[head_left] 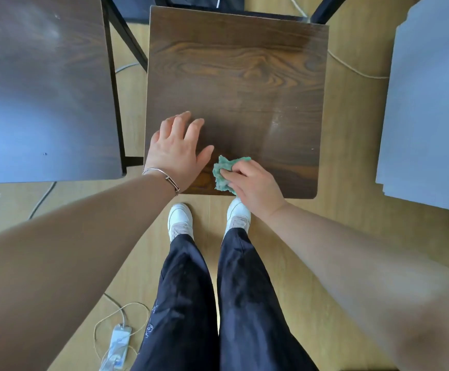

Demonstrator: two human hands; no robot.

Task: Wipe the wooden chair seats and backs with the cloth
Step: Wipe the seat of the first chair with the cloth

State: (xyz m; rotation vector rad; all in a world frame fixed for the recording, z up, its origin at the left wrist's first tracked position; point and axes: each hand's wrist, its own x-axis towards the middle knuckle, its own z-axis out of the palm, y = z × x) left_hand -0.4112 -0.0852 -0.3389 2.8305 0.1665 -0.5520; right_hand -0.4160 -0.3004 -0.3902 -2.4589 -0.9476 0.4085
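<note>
A pale wood-grain floor runs under everything, crossed by thin light cords, with a small flat white device lying on it at the near left. In the middle stands a square dark brown wooden chair seat with bold grain rings toward its far half and a faint dusty streak on its right side. A second dark wooden seat on a black metal frame sits just left of it, and a grey-looking panel fills the right edge. The crumpled green cloth lies on the middle seat near its near edge. The right hand presses on it, fingers bent and clamped on the cloth. The left hand, a thin silver bangle at the wrist, rests flat on the seat's near left part, fingers spread apart, thumb close to the cloth
</note>
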